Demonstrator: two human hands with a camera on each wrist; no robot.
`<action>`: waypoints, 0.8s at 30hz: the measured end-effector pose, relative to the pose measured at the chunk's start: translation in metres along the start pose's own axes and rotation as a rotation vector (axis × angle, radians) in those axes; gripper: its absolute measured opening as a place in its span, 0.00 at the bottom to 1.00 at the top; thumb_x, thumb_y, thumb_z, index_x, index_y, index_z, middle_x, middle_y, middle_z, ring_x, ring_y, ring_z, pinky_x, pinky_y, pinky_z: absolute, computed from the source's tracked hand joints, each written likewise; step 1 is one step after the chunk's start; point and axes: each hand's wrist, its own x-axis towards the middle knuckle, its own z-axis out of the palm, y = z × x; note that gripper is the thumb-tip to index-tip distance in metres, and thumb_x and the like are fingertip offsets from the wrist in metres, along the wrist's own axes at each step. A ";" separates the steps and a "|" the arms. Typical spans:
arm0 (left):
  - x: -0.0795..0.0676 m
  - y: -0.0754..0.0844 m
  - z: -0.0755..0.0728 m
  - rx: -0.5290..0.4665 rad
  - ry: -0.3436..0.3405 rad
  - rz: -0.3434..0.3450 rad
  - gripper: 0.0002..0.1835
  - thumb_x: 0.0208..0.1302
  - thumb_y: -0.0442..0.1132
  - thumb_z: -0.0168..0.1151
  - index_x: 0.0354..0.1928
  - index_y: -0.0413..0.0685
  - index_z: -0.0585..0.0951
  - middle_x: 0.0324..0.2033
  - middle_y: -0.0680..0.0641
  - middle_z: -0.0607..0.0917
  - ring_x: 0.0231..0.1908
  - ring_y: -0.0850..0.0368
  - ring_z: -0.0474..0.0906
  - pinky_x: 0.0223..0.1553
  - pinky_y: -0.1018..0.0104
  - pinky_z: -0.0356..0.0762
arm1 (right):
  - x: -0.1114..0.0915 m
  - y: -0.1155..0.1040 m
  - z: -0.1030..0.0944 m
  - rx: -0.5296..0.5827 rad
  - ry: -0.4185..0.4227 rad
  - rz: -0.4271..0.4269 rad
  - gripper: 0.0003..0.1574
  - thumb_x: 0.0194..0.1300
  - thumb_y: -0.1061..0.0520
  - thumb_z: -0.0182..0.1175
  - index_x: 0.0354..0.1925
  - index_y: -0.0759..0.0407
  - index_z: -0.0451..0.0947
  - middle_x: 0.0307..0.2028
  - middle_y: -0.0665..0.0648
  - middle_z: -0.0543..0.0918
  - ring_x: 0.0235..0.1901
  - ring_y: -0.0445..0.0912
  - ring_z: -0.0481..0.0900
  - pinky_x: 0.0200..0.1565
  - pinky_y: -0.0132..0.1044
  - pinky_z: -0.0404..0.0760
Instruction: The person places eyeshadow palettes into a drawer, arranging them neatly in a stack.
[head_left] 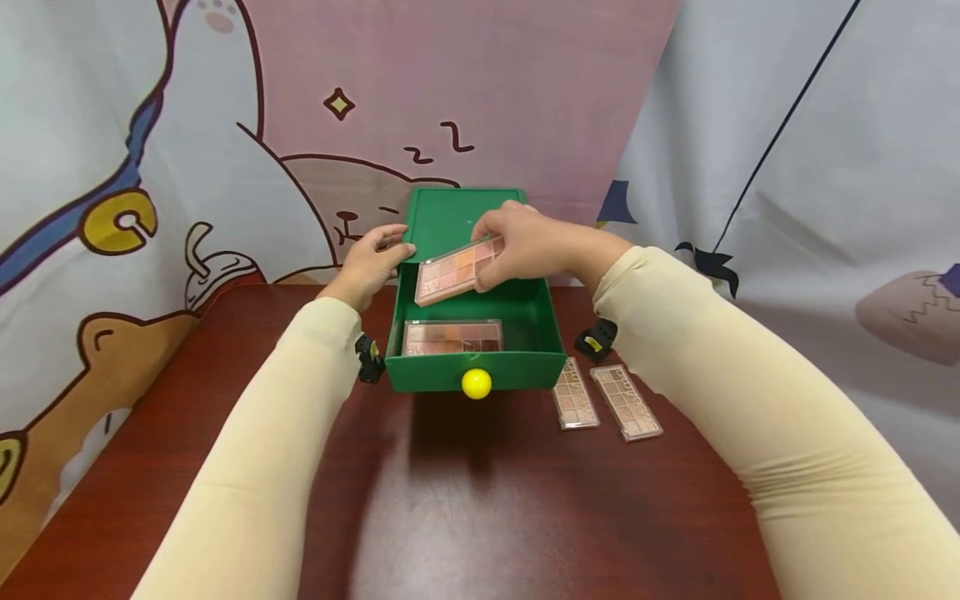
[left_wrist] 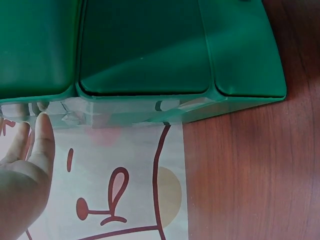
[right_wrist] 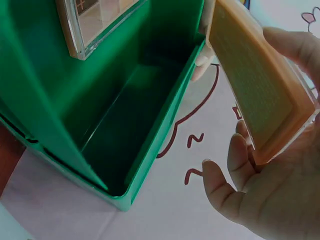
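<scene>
And here's the right hand (right_wrist: 272, 192), thumb on one edge of a peach-cased palette (right_wrist: 252, 75), tilted beside the green drawer (right_wrist: 137, 107), its underside facing us! A second palette (right_wrist: 102, 20) pokes in up top, clear-edged, inside the drawer. Beyond, a pale cloth (right_wrist: 165, 205) carries dark squiggles, and a reddish-brown surface (right_wrist: 7, 157) peeks in at left.

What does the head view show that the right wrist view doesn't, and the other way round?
Only the head view shows the round yellow knob on the open green drawer, and two flat, clear-lidded makeup palettes lying on the reddish-brown wooden table.
Only the right wrist view shows the plain orange-tan underside of the held rectangular palette.
Both show the right hand gripping that palette, the drawer's interior, and another palette inside it.
</scene>
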 end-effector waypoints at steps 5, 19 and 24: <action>-0.001 0.001 0.000 0.006 -0.009 0.009 0.28 0.72 0.44 0.54 0.71 0.53 0.64 0.69 0.46 0.64 0.64 0.49 0.65 0.58 0.51 0.69 | 0.008 -0.008 0.003 -0.087 -0.082 0.004 0.40 0.54 0.50 0.65 0.64 0.59 0.69 0.56 0.61 0.66 0.54 0.54 0.58 0.52 0.46 0.68; -0.002 0.000 0.002 -0.010 0.011 0.000 0.27 0.72 0.44 0.55 0.70 0.53 0.65 0.69 0.47 0.65 0.64 0.50 0.65 0.58 0.53 0.69 | 0.029 -0.013 0.021 -0.122 -0.280 -0.024 0.41 0.55 0.52 0.64 0.66 0.57 0.67 0.59 0.57 0.68 0.52 0.51 0.65 0.52 0.43 0.71; -0.003 0.001 0.001 -0.017 0.008 0.009 0.27 0.71 0.44 0.55 0.71 0.52 0.65 0.69 0.46 0.64 0.65 0.49 0.64 0.59 0.52 0.69 | 0.032 -0.015 0.023 -0.148 -0.313 -0.037 0.39 0.58 0.52 0.64 0.66 0.58 0.66 0.58 0.59 0.69 0.51 0.51 0.68 0.52 0.43 0.72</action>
